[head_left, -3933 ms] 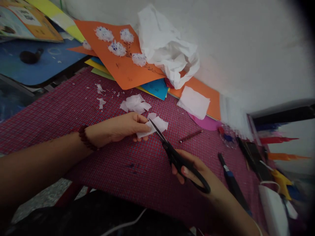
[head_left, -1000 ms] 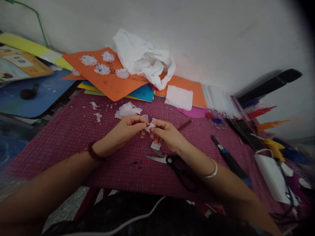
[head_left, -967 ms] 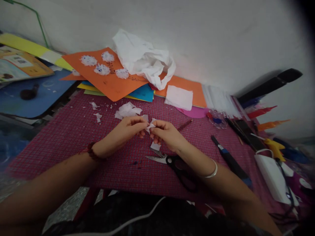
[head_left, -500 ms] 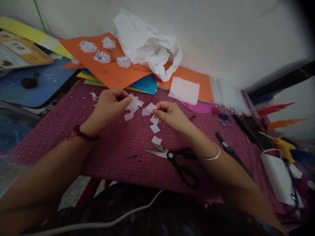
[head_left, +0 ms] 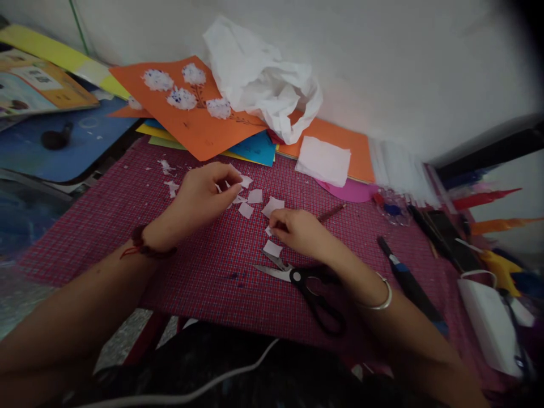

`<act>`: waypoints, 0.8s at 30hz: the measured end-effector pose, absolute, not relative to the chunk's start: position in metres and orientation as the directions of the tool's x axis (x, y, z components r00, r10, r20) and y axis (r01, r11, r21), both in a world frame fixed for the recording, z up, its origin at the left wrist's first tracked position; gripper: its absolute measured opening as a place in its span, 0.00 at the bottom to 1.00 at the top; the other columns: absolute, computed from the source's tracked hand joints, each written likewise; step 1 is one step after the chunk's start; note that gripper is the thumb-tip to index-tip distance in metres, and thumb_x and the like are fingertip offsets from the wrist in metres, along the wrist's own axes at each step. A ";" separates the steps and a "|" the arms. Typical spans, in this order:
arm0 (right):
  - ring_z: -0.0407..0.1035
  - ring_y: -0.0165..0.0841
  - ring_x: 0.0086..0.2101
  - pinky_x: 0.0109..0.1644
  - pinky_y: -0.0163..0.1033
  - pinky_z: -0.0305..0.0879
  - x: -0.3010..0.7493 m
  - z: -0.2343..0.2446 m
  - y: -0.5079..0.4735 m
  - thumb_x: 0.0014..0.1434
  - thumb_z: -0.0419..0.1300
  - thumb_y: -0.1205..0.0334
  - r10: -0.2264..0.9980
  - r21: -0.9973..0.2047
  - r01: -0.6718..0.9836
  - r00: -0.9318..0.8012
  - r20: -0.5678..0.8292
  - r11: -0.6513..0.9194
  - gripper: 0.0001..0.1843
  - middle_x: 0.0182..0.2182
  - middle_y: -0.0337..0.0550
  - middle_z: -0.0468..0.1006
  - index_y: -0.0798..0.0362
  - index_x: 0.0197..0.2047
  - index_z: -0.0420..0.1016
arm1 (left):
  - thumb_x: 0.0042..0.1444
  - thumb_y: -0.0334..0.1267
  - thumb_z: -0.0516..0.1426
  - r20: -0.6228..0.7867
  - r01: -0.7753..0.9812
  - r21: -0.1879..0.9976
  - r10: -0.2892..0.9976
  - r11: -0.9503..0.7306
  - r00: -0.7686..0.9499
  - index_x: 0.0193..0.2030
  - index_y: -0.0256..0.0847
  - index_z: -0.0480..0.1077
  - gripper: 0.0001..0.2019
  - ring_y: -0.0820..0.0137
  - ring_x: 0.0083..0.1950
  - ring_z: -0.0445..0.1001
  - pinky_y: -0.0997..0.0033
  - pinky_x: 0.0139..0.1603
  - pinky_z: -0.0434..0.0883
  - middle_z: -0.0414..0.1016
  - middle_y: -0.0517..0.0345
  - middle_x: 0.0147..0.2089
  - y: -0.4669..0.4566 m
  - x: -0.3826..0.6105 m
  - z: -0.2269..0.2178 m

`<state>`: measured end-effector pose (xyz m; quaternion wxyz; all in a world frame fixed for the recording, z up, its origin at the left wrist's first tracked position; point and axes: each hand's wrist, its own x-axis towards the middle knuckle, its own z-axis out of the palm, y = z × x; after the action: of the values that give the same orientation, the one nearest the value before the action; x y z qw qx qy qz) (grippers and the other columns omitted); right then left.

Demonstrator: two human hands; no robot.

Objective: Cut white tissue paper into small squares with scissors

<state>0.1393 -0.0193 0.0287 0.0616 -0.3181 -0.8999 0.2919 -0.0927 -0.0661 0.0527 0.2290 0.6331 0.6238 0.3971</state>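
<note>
My left hand (head_left: 203,195) rests over the red checked cloth (head_left: 127,226), its fingers curled and pinched near small white paper squares (head_left: 255,196). My right hand (head_left: 297,232) lies lower on the cloth, fingertips pinching a small white paper square (head_left: 269,230). Another square (head_left: 272,248) lies just below it. Black-handled scissors (head_left: 304,280) lie open on the cloth under my right wrist, held by neither hand.
An orange sheet with white paper flowers (head_left: 191,107), coloured sheets and a crumpled white bag (head_left: 263,79) lie against the wall. A folded white tissue (head_left: 323,160), a pencil (head_left: 331,213), a blue pen (head_left: 408,283) and a white charger (head_left: 488,323) are at the right.
Both hands have come down toward the cloth. The squares that hung between them half a second ago now lie scattered on it. The scissors stay put.
</note>
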 end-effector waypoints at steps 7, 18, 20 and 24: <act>0.69 0.31 0.34 0.38 0.38 0.63 0.140 0.028 -0.021 0.59 0.57 0.71 0.703 -0.743 0.303 -0.644 0.302 0.597 0.07 0.32 0.38 0.76 0.50 0.34 0.73 | 0.56 0.39 0.58 -0.062 0.322 0.947 0.989 0.016 0.133 0.27 0.39 0.71 0.09 0.75 0.27 0.66 0.75 0.29 0.63 0.69 0.63 0.24 -0.075 -0.068 0.049; 0.71 0.32 0.37 0.41 0.40 0.67 0.140 0.031 -0.025 0.63 0.55 0.70 0.621 -0.668 0.206 -0.626 0.471 0.715 0.08 0.35 0.40 0.76 0.48 0.36 0.71 | 0.58 0.39 0.60 -0.330 -0.230 0.881 0.885 0.414 0.329 0.31 0.35 0.75 0.09 0.76 0.29 0.73 0.78 0.31 0.71 0.78 0.53 0.31 -0.075 -0.058 0.036; 0.71 0.32 0.38 0.43 0.41 0.68 0.140 0.031 -0.025 0.64 0.54 0.71 0.565 -0.620 0.182 -0.655 0.502 0.763 0.09 0.35 0.41 0.76 0.48 0.36 0.71 | 0.57 0.40 0.61 -0.335 -0.255 0.869 0.883 0.425 0.329 0.31 0.35 0.75 0.10 0.76 0.29 0.74 0.78 0.31 0.71 0.78 0.53 0.31 -0.075 -0.057 0.036; 0.71 0.33 0.39 0.44 0.41 0.69 0.139 0.030 -0.026 0.65 0.52 0.71 0.523 -0.556 0.207 -0.689 0.502 0.805 0.10 0.36 0.42 0.76 0.48 0.37 0.70 | 0.54 0.39 0.63 -0.314 -0.218 0.899 0.906 0.380 0.286 0.30 0.36 0.75 0.08 0.77 0.27 0.73 0.78 0.29 0.70 0.77 0.55 0.30 -0.076 -0.054 0.036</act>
<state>0.1394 -0.0260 0.0302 0.3368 -0.2055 -0.8883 0.2350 -0.0539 -0.0756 0.0355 0.7021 0.3872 0.4440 0.4000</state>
